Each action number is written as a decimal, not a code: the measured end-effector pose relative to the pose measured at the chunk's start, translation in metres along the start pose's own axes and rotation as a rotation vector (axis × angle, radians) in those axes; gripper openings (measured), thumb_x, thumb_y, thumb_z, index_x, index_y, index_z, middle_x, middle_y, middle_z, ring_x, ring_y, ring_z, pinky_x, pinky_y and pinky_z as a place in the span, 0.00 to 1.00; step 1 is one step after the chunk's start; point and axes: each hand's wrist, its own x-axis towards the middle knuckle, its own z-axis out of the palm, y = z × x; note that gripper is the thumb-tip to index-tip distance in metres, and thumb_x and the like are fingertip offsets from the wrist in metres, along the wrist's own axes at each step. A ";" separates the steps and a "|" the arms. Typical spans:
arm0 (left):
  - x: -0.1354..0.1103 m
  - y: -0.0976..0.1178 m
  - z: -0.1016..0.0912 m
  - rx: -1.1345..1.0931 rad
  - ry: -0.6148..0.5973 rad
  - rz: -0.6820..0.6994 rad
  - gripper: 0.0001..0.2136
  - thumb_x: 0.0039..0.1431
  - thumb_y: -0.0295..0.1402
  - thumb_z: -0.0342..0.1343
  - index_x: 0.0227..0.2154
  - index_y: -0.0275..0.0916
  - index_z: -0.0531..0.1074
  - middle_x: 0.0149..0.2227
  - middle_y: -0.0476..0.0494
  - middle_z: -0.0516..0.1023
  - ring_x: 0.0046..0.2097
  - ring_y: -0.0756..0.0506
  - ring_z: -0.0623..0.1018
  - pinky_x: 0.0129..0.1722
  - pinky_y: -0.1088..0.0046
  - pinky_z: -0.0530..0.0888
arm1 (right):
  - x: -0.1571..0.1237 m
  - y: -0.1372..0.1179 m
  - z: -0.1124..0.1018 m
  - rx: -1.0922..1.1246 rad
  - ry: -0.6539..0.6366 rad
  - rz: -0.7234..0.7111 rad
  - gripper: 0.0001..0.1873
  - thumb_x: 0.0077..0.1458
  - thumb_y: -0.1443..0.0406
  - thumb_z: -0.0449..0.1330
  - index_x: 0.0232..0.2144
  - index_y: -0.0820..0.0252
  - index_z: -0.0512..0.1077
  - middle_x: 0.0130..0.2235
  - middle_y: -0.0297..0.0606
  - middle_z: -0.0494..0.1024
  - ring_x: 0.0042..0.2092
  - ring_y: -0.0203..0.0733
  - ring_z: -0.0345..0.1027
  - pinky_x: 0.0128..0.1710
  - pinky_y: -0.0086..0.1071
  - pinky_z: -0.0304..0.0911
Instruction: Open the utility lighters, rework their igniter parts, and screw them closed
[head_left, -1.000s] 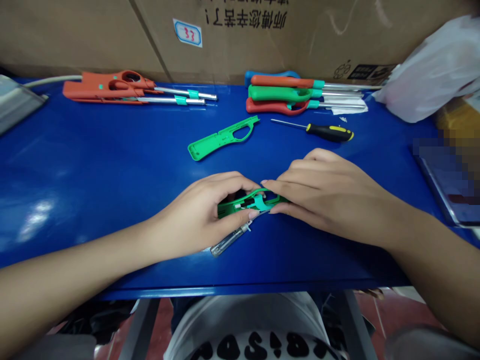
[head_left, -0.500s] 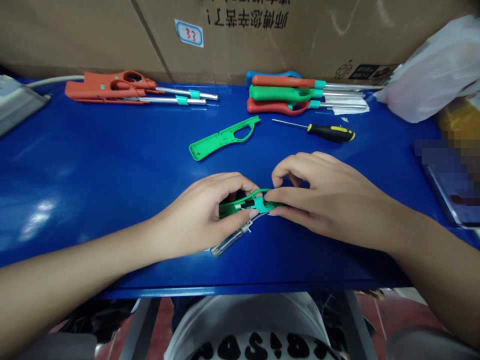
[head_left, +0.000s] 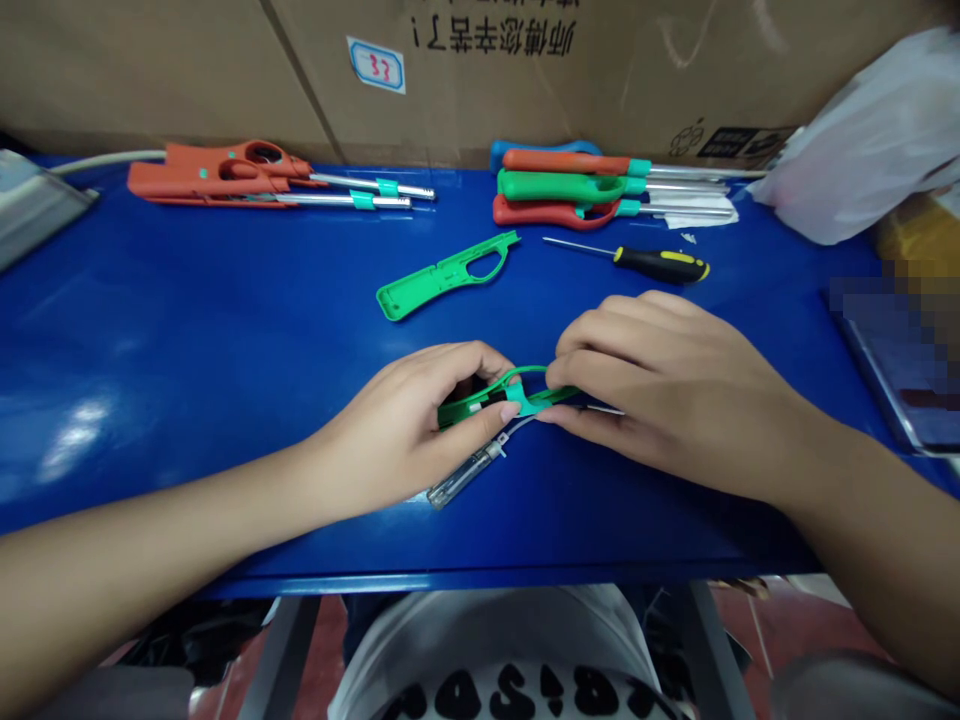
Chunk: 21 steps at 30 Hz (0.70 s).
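My left hand is closed around a green lighter half-shell, its thumb beside a teal trigger and a small black and white part. Fingers of my right hand pinch the shell's other end, which they partly cover. A clear fuel tank with a thin tube hangs below my left thumb; the tube runs up toward my right fingertips. Past my hands, the other green half-shell lies on the table, hollow side up.
A screwdriver lies beyond my right hand. Behind it are several assembled lighters; orange lighters lie at the back left. A cardboard box lines the rear of the blue table. A white plastic bag stands at right.
My right hand has shifted slightly right along the shell, its fingers now curled closer together. More of the shell's loop and the tube show. The left hand keeps its grip.
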 end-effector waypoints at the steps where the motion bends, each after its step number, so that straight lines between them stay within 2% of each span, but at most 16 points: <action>1: 0.000 0.000 0.000 -0.004 0.001 0.004 0.08 0.70 0.38 0.57 0.45 0.40 0.74 0.42 0.51 0.79 0.40 0.50 0.76 0.40 0.74 0.70 | 0.000 0.000 0.000 0.013 -0.001 0.021 0.14 0.71 0.55 0.54 0.42 0.58 0.72 0.43 0.41 0.78 0.41 0.47 0.69 0.38 0.38 0.53; 5: -0.001 0.000 -0.001 -0.019 0.007 0.022 0.06 0.70 0.36 0.57 0.44 0.40 0.74 0.40 0.52 0.79 0.38 0.51 0.76 0.40 0.75 0.70 | -0.001 0.002 0.002 0.105 -0.055 0.114 0.18 0.69 0.53 0.56 0.50 0.59 0.72 0.43 0.39 0.80 0.42 0.47 0.71 0.39 0.38 0.54; 8: -0.002 0.000 -0.001 -0.035 0.013 0.023 0.06 0.70 0.36 0.57 0.44 0.40 0.74 0.41 0.51 0.79 0.40 0.51 0.76 0.41 0.74 0.71 | -0.002 0.004 0.002 0.147 -0.109 0.075 0.18 0.72 0.55 0.53 0.52 0.59 0.73 0.41 0.36 0.81 0.40 0.45 0.71 0.40 0.39 0.54; 14: 0.000 0.000 -0.001 -0.119 0.028 0.033 0.09 0.69 0.35 0.59 0.49 0.40 0.76 0.46 0.49 0.80 0.43 0.51 0.77 0.44 0.75 0.72 | -0.002 0.005 0.003 0.070 -0.053 -0.005 0.20 0.73 0.55 0.50 0.52 0.61 0.75 0.41 0.37 0.82 0.40 0.47 0.71 0.41 0.40 0.54; 18: 0.000 0.000 -0.001 -0.137 0.021 -0.008 0.09 0.68 0.35 0.59 0.48 0.40 0.76 0.44 0.49 0.80 0.41 0.50 0.76 0.43 0.75 0.72 | 0.000 0.004 0.003 -0.006 -0.025 -0.053 0.22 0.75 0.58 0.46 0.50 0.66 0.75 0.40 0.42 0.84 0.38 0.46 0.72 0.39 0.41 0.54; 21: 0.000 0.001 -0.002 -0.148 0.025 -0.036 0.09 0.68 0.35 0.59 0.48 0.40 0.76 0.43 0.50 0.80 0.40 0.50 0.75 0.42 0.75 0.72 | 0.001 0.003 0.003 -0.058 -0.004 -0.090 0.21 0.75 0.61 0.46 0.51 0.69 0.74 0.40 0.42 0.84 0.36 0.46 0.73 0.39 0.41 0.56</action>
